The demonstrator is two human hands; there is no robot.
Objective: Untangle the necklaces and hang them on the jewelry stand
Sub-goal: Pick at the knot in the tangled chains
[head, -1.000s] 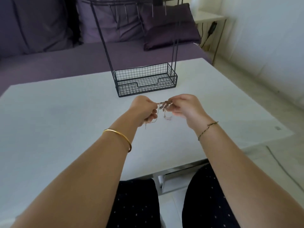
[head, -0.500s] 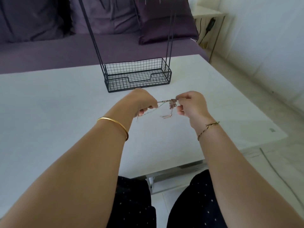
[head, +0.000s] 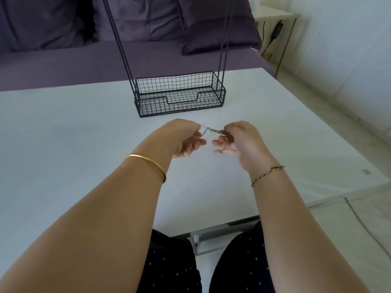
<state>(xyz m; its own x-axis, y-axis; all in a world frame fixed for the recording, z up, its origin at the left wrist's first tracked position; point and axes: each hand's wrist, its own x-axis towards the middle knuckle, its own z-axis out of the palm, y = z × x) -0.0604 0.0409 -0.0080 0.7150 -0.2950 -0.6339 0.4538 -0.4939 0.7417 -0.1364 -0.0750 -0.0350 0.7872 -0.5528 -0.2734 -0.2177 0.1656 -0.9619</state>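
Thin tangled necklace chains (head: 211, 130) stretch between my two hands, just above the white table (head: 63, 144). My left hand (head: 184, 138) pinches one end of the chains. My right hand (head: 239, 138) pinches the knotted bunch with a small ring at its fingertips, and a short piece dangles below. The black wire jewelry stand (head: 179, 96) sits just beyond my hands. Its mesh basket base and two pairs of uprights show; its top bar is out of frame.
A purple sofa (head: 63, 60) with cushions runs along the table's far edge. A white side table (head: 275, 15) with a cable stands at the back right. The table's right edge drops to a pale floor (head: 338, 229). My knees show below the near edge.
My hands have drawn a little apart, stretching the chains between them. The view has tilted down, so the stand's top hooks left the frame.
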